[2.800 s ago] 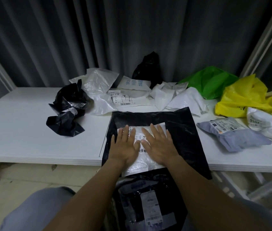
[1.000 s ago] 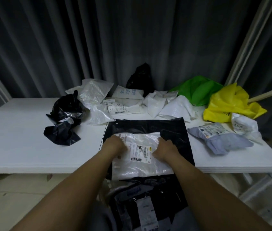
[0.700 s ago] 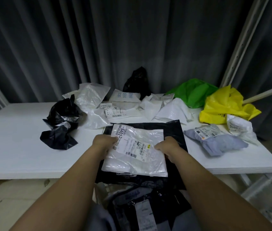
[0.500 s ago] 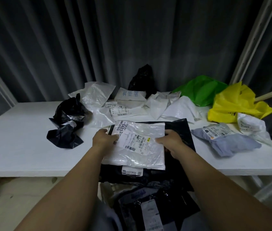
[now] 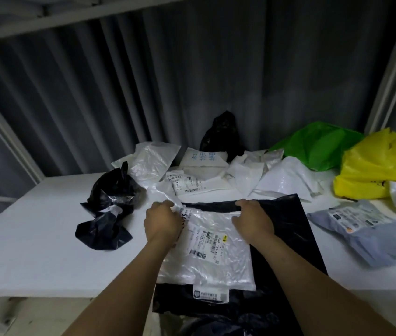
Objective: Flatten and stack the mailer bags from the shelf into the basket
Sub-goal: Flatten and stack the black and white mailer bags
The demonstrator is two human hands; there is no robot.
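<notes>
Centre frame, the clear bag [image 5: 216, 260] lies on a black bag [image 5: 286, 226] overhanging the table's [image 5: 34, 238] front edge. Left hand [image 5: 161, 223] and right hand [image 5: 252, 220] curl their fingers over its far edge, pinching it. The slick film may slip free, or drag the black bag off.

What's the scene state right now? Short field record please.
left hand: grips far-left corner of white mailer
right hand: grips white mailer's far edge
white mailer: label up, over black mailer
black mailer: flat, overhangs shelf front
also on shelf: crumpled black bags, green bag, yellow bag, grey mailer
</notes>
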